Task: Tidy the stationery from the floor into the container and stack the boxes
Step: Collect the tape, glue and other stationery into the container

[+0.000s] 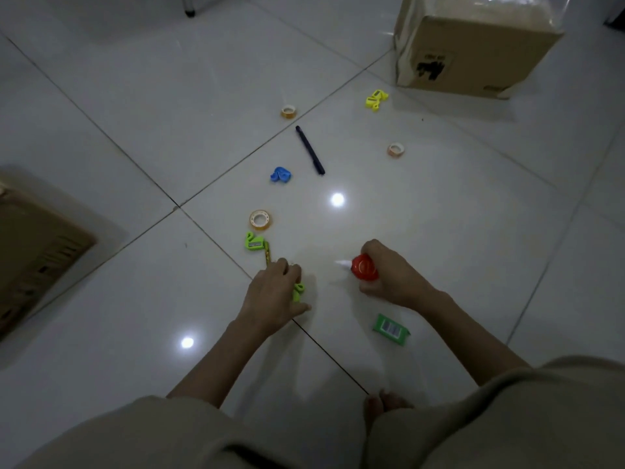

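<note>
My left hand grips a green swan-shaped sharpener and a yellow pencil low over the white tiled floor. My right hand grips a red-capped glue bottle with a white tip. Loose on the floor lie another green sharpener, a tape roll, a blue sharpener, a dark pen, two more tape rolls, a yellow sharpener and a green eraser pack.
A large cardboard box stands at the far right. Another brown box sits at the left edge. My bare toes and beige-clothed knees are at the bottom. A furniture leg stands at the top.
</note>
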